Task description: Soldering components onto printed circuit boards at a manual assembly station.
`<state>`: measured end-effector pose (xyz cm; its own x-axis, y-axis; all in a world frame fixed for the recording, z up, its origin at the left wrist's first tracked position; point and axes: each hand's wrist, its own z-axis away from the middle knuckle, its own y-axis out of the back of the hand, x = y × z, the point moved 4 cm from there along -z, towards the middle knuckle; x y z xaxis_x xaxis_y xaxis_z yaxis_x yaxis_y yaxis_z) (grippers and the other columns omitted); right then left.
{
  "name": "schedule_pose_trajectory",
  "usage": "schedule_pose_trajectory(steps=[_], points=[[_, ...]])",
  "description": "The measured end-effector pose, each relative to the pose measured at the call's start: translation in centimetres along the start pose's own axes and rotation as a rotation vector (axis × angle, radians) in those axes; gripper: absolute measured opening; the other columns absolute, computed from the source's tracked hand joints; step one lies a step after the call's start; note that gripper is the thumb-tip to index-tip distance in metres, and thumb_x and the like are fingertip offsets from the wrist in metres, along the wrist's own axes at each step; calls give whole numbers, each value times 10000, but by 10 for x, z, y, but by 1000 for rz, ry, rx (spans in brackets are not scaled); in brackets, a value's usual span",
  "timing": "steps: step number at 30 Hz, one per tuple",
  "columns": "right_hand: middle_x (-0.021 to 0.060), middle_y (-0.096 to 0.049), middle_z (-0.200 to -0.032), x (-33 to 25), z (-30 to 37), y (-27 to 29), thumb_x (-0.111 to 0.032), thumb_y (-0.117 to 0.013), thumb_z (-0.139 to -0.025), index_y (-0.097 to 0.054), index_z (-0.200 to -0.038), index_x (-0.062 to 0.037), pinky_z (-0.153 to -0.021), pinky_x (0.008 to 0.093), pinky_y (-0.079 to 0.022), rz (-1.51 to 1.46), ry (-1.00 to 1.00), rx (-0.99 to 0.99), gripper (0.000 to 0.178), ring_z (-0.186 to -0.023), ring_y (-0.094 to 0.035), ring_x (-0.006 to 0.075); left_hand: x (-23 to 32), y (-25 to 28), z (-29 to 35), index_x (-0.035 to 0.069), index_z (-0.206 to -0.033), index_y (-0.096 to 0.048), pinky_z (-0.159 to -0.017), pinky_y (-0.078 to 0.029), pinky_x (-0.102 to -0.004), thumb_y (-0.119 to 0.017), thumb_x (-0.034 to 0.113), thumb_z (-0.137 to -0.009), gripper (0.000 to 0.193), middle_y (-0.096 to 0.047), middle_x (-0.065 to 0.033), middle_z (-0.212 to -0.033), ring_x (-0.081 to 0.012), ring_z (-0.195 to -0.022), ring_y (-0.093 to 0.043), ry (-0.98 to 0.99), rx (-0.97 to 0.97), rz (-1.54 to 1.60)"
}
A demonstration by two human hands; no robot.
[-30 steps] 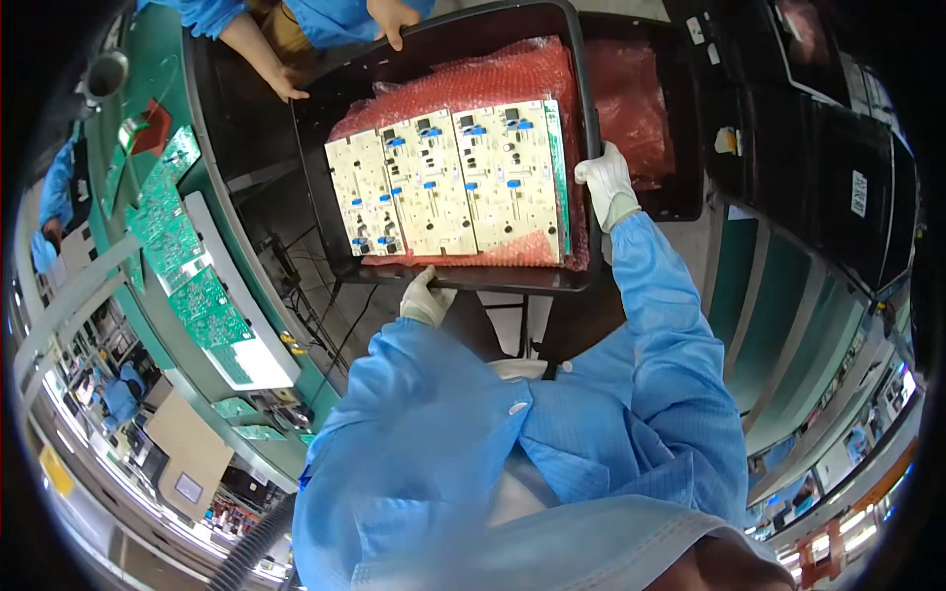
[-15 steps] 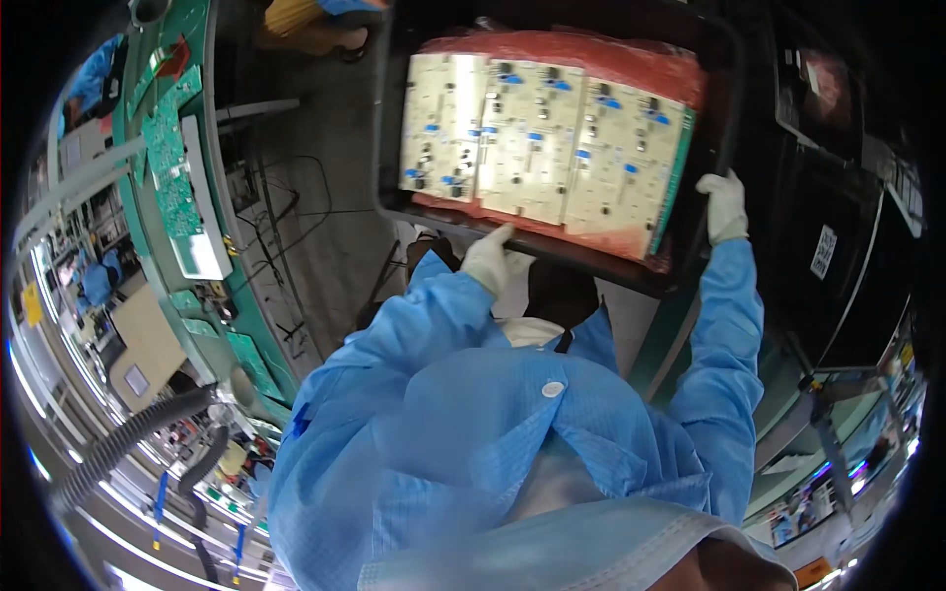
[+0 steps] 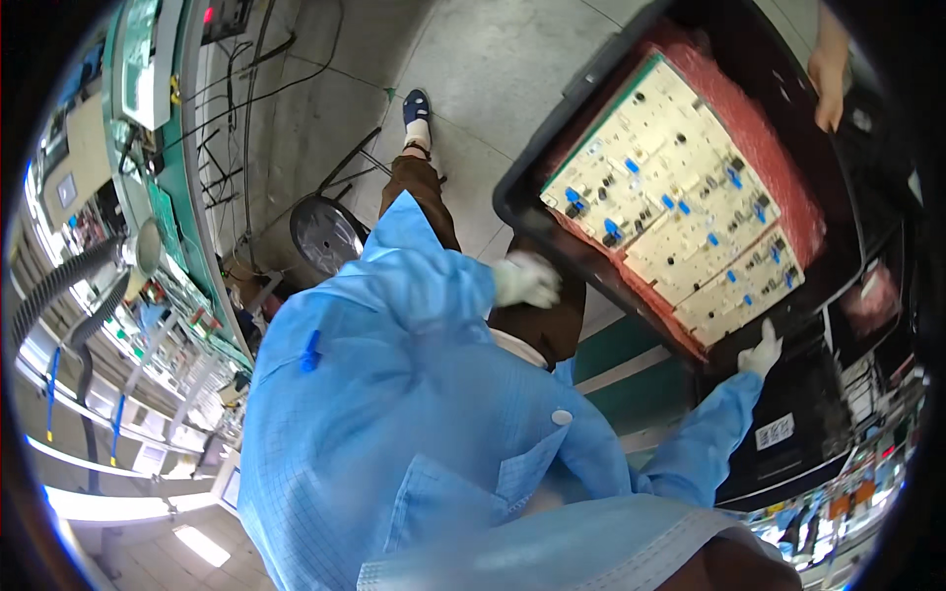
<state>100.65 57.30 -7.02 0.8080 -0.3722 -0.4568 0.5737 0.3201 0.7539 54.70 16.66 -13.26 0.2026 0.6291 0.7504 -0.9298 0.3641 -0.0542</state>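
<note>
Ahead right is the black bin (image 3: 572, 113) of circuit boards (image 3: 680, 187). The right hand (image 3: 761, 353) meets its rim, grip impossible to tell; the left hand's (image 3: 529, 281) fingers curl. Another person's hand (image 3: 830, 91), a black box (image 3: 803, 394) and a stool (image 3: 328, 236) crowd around.

Ceiling lamp (image 3: 202, 545) glaring lower left; edges bent, rim black; face mask (image 3: 572, 557) soft.

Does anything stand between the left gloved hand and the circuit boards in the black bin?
Yes, the black bin: its near wall stands between the left hand and the circuit boards. Nothing visible blocks the gap between hand and wall.
</note>
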Motion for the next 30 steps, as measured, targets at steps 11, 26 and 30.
schedule_pose_trajectory(steps=[11, 26, 30], points=[[120, -692, -1166, -3, 33, -6, -133, -856, -804, -648, -1263, 24, -781, 444, -610, -239, -550, 347, 528, -955, -690, 281, -137, 139, -128, 123, -1316, -633, -998, -504, -464, -638, 361, -952, 435, -707, -220, -1210, -370, -1147, -675, 211, 427, 313], [115, -714, -1117, -43, 22, 0, -30, -787, -813, -694, -1221, 1, -819, 403, -586, -229, -314, 197, 419, -948, -699, 262, -166, 109, -122, 66, -1075, -729, -845, -545, -524, -600, 394, -948, 374, -738, -230, -1005, -427, -975, -704, 386, 771, 146], [118, -718, -1113, -130, 9, -12, -83, -765, -854, -690, -1214, 16, -810, 386, -575, -109, -202, 93, 381, -931, -705, 256, -194, 134, -107, 86, -1143, -713, -840, -536, -526, -575, 450, -962, 430, -730, -237, -1025, -450, -996, -687, 405, 752, 210]])
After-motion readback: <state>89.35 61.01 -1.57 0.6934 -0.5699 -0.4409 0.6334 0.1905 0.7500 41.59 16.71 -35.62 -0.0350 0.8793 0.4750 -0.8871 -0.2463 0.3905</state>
